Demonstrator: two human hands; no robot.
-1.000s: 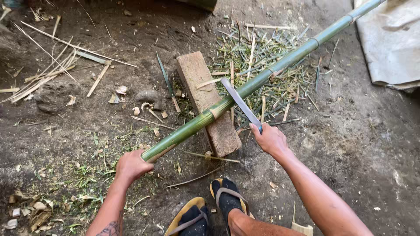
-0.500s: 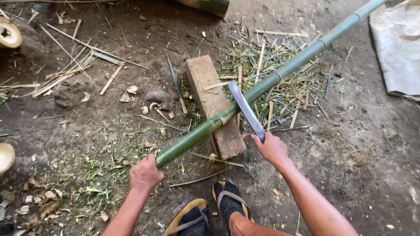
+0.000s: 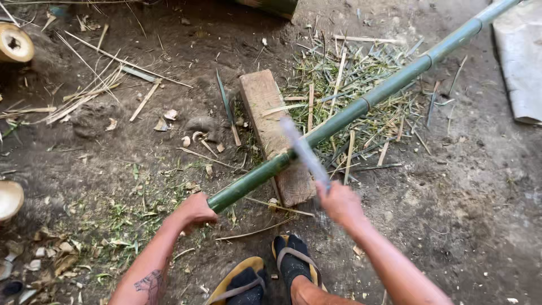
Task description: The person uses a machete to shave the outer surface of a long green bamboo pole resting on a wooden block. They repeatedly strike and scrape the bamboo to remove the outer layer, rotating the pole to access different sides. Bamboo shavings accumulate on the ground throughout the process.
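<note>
Green bamboo pole point(image 3: 361, 107) runs diagonally from near-left centre to far right, out of frame at the top right corner. It rests across a wooden block point(image 3: 271, 130) lying on the dirt floor; the crossing is at the block's near half.

Left hand point(image 3: 195, 209) is closed around the pole's near cut end, fingers wrapped, holding it just off the ground.

Right hand point(image 3: 339, 202) is fisted on the handle of a long knife point(image 3: 305, 152). Blade is motion-blurred, angled up and left from the hand, its far part over the pole right where the pole crosses the block. Cannot tell if the edge touches the bamboo.

Near the bottom edge: two feet in dark socks and yellow-soled sandals point(image 3: 271, 274), between the forearms.

Far side of the pole, right of the block: heap of green shavings and split bamboo slivers point(image 3: 361, 73). Left of the block: loose dry strips point(image 3: 90, 90) and chips on the dirt. Cut bamboo section point(image 3: 14, 42) at the far left edge, hollow end showing. Pale sheet point(image 3: 522, 62) at the far right edge.
</note>
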